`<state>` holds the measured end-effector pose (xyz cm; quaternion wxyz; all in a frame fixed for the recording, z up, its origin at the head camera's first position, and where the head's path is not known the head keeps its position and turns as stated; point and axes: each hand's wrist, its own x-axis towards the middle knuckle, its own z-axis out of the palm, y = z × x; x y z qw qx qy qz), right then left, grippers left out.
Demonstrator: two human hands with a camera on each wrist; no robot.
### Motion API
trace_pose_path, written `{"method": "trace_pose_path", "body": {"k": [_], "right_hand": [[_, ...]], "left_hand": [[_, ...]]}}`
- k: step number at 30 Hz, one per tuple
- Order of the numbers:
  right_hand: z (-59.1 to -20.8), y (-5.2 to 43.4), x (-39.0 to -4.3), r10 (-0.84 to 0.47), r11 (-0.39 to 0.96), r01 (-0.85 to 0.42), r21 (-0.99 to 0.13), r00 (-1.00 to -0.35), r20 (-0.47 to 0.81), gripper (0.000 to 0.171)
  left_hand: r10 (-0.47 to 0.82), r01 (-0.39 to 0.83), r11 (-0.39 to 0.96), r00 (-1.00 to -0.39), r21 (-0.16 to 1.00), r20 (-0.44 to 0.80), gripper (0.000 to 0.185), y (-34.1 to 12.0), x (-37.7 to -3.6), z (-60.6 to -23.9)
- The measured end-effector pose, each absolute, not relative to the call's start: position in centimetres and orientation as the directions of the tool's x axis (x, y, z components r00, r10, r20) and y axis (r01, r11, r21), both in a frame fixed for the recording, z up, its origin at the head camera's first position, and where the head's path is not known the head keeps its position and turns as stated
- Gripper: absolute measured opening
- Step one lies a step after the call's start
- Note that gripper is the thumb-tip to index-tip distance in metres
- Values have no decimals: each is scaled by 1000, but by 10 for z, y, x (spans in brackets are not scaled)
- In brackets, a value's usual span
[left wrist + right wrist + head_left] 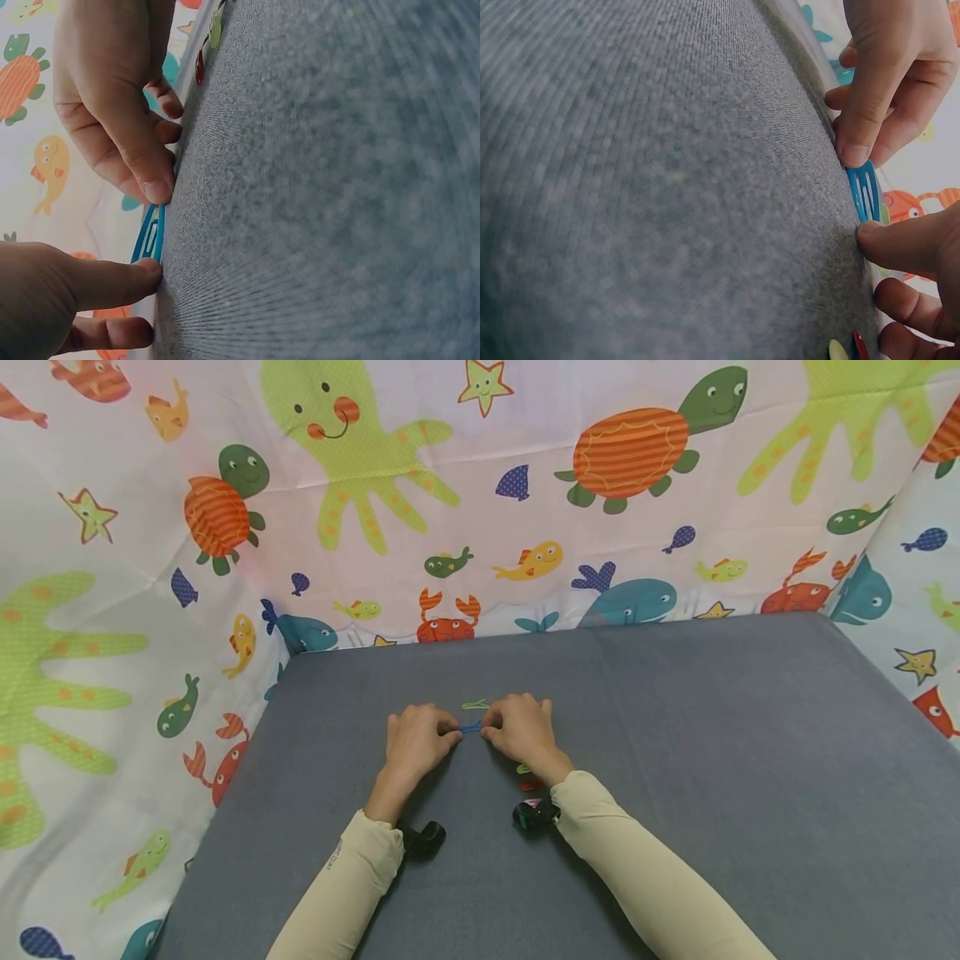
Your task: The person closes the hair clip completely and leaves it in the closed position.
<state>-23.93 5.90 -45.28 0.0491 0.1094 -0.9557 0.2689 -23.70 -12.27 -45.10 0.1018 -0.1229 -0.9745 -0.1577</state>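
Currently, the scene is set out as follows.

Risk of slipping: the small blue metal snap hair clip is pinned only at its two ends by fingertips, so it could be judged likely to skid on the grey fabric-covered surface if the pressure from either side became uneven.
Risk of springing: should the clip be bent between the two hands, it might snap over suddenly and be flicked away, or a fingertip might be nipped.
Risk to neighbours: the pale green hair clip lies just beyond the hands, and a red clip with another green one lies just beside the right wrist; these could be knocked by a sudden jerk.
Left hand: the left hand is curled, with its thumb tip pressed on one end of the blue clip.
Right hand: the right hand is curled too, one fingertip being pressed on the other end.
Clip position: the blue clip is held flat against the surface, directly between the two hands and touching both.
Backdrop: a sea-creature printed cloth is hung behind and at the sides.
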Motion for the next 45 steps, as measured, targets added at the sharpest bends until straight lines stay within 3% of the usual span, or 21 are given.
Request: {"method": "trace_pose_path", "body": {"k": [16,34,45], "right_hand": [[-446,69,-236,-202,813,-251,-526,-968,148,5],[-437,98,-219,-182,761,-355,-543,-920,346,10],[-437,117,-205,-171,750,-372,-547,-908,383,11]], "left_hand": [[224,288,916,-945,280,239,6,-116,-232,-440],[285,386,872,-901,301,327,6,-95,-217,-423],[330,446,851,-865,276,378,6,-79,-207,-426]]}}
